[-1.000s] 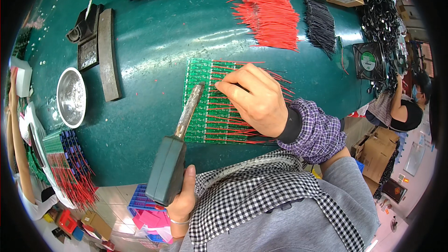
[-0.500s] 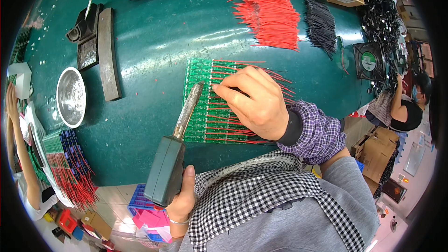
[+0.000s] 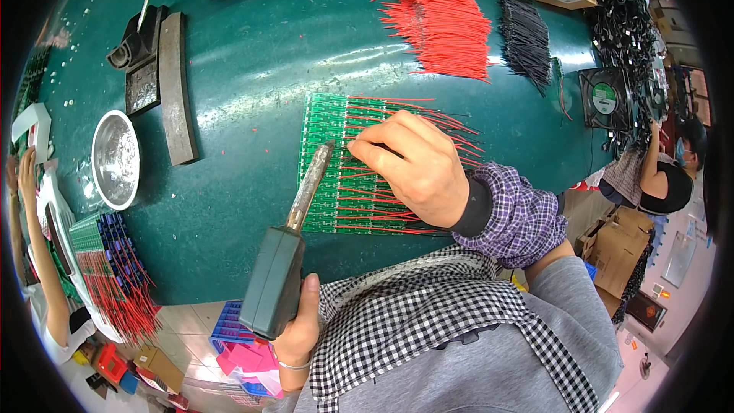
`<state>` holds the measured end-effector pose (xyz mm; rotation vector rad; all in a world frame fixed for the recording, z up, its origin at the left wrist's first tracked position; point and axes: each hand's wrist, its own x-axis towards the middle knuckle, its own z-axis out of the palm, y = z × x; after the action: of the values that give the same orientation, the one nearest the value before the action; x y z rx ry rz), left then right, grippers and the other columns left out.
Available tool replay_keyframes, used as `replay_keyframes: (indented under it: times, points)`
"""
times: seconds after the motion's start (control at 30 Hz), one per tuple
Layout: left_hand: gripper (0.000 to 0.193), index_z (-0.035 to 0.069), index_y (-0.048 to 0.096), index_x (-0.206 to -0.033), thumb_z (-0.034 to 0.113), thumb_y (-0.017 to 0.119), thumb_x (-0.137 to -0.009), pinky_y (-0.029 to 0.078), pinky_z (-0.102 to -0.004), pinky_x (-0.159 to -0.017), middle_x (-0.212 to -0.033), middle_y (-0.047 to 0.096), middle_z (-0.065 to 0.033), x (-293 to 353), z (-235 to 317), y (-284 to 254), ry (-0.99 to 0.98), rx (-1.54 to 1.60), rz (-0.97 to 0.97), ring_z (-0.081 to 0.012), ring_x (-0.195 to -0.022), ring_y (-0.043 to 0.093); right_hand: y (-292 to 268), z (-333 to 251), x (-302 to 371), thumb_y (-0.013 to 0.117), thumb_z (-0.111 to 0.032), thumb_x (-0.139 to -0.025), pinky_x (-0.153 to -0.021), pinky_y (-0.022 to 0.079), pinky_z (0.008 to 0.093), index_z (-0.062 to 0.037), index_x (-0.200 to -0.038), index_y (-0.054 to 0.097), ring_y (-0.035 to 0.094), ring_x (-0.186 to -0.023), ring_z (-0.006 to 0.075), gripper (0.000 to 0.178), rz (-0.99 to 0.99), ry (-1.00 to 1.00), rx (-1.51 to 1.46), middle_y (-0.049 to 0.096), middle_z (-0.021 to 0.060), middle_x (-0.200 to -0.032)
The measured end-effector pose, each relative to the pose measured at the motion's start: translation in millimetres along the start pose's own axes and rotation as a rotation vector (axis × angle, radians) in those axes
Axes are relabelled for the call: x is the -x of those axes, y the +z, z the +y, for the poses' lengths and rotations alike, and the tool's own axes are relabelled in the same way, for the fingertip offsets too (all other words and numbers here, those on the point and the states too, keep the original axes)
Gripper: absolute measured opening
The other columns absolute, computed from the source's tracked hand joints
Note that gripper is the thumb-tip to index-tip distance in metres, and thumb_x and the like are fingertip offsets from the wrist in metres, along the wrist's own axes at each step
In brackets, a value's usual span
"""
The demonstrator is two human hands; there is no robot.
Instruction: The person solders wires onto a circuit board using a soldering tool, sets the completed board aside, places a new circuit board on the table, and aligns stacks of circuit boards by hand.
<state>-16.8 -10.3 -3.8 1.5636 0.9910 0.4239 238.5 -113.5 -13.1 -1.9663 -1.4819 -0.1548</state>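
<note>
My left hand (image 3: 300, 330) is wrapped round the dark green handle of a soldering iron (image 3: 273, 279). The iron's thick, worn metal tip slants up and rests on or just over a panel of green circuit boards (image 3: 321, 118). Right beside that tip, my right hand (image 3: 417, 164) is pinched at the boards on the end of a red wire, mostly hidden by the fingers. Many red wires (image 3: 371, 214) run rightward from the panel, some passing under my right hand. Whether tip and wire touch cannot be made out.
Beyond the panel lie piles of red wires (image 3: 440, 27) and black wires (image 3: 525, 38). A small fan (image 3: 604, 98) stands at the right. Leftward are a metal bowl (image 3: 116, 160), a curved metal bar (image 3: 176, 92) and a black iron stand (image 3: 141, 50). Co-workers sit at both sides.
The iron's tip has shifted slightly down the panel, and my right hand has edged a little left and nearer me. At the far left, a co-worker's hands have moved.
</note>
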Motion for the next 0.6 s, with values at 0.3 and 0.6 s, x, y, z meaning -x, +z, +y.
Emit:
replay_keyframes:
  times: [0.3,0.6]
  points:
    - [0.039,-0.003,0.064,-0.119,-0.011,0.073,-0.081,0.048,-0.0231,-0.059,-0.107,0.067,-0.0099,-0.8,4.3,0.7,0.024,-0.018,-0.017,-0.0109,-0.074,0.059,1.0,0.9,-0.4,0.066,-0.004,-0.072,-0.072,0.053,0.0350,0.0008,-0.096,0.068,0.061,-0.081,0.0242,0.024,-0.009,-0.010,0.024,0.063,0.0090,-0.092]
    - [0.038,-0.002,0.064,-0.118,-0.011,0.073,-0.082,0.047,-0.0230,-0.058,-0.105,0.067,-0.0083,-0.3,-0.5,-0.2,0.061,-0.043,-0.049,-0.0101,-0.072,0.059,0.9,-0.1,-0.9,0.067,-0.004,-0.071,-0.068,0.053,0.0347,0.0012,-0.099,0.069,0.062,-0.078,0.0249,0.028,-0.009,-0.007,0.022,0.065,0.0103,-0.094]
